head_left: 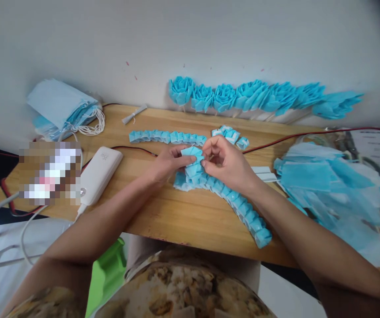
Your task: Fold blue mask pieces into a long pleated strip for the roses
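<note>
My left hand (172, 162) pinches a light blue folded piece (193, 167), which looks like the thin fabric of face masks. Its thumb presses on the front of the piece. My right hand (227, 161) has its thumb and index finger closed at the right edge of the same piece. Just below, a curved row of small blue folded pieces (242, 203) runs toward the table's front edge. Behind my hands lies a second, straighter row of folded pieces (163, 136). A few loose blue folded pieces with white strips (227, 132) sit behind my right hand.
Several blue fabric flowers (224, 97) line the wall. Blue and white sheets (325, 176) pile up at right, beside white strips (264, 173). At left are a mask stack (64, 104), a white power bank (102, 172) and cables. A tied grey bundle (134, 114) lies at the back.
</note>
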The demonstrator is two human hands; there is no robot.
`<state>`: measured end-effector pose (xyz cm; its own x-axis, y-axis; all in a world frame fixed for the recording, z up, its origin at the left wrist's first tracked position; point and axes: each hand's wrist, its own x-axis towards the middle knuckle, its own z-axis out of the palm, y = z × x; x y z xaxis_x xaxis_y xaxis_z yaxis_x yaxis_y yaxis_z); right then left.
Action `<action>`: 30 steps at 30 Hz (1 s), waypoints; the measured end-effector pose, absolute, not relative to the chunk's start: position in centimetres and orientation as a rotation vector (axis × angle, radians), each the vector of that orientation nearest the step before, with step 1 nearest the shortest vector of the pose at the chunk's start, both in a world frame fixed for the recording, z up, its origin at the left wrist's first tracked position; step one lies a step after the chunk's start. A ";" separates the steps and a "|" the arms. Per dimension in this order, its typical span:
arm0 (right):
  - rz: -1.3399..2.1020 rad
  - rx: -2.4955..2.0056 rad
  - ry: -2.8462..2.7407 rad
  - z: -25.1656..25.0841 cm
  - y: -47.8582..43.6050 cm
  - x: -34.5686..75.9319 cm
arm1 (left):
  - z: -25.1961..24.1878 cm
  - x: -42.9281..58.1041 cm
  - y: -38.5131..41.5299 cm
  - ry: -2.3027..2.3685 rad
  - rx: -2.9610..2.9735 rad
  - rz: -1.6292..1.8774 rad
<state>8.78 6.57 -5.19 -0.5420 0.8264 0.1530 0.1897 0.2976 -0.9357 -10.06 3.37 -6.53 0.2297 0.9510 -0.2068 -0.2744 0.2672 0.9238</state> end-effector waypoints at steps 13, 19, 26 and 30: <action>1.529 -0.860 -1.706 -5.4 7.1 9.2 | -6.8 -10.4 3.6 0.971 0.878 1.062; 1.424 -0.868 -1.758 -5.6 7.1 8.8 | -6.8 -10.2 3.5 0.974 0.962 1.037; 1.365 -0.899 -1.672 -6.0 7.5 9.1 | -6.6 -10.3 3.7 0.980 0.931 1.045; 1.360 -0.909 -1.657 -6.1 7.6 9.1 | -6.8 -10.5 3.8 1.040 0.989 1.033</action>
<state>9.12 7.57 -6.12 -0.4300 0.8931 0.1323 0.0445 0.1674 -0.9849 -10.50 3.81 -6.78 0.1778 0.9664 -0.1854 -0.1794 0.2170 0.9595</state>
